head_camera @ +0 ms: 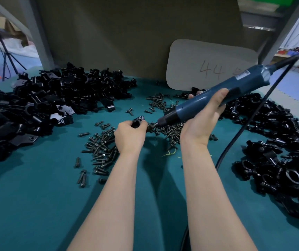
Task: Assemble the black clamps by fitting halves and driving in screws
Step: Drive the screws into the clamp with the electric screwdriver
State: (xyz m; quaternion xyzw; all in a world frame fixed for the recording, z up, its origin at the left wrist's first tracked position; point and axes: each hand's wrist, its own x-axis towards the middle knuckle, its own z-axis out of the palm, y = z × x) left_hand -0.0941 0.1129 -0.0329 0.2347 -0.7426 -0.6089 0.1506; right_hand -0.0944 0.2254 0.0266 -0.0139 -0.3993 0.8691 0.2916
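- Your left hand [129,134] grips one small black plastic clamp [138,122] in curled fingers, just above the teal-green table mat [36,196] at the middle of the bench.
- Your right hand [203,120] is wrapped round the long dark-blue corded electric screwdriver [208,100]. Its bit points at the clamp's right side — whether it sits on a screw head I cannot tell.
- From that, you look to be at the screw-driving step on this piece, with its halves apparently already fitted together.
- The heap of black ring-shaped clamps [280,160] on your right looks assembled, so a good share seems done.
- The large heap of loose black clamp halves [45,102] on your left and the scatter of small dark metal screws [100,149] near your left wrist suggest much is left — how much is only a guess.
- The pale rounded cardboard sheet [212,69] leaning at the back bears a handwritten "44". A further mark beside it is hidden by the screwdriver.
- The white label [241,75] on the screwdriver's body is too blurred to read, and no brand shows.
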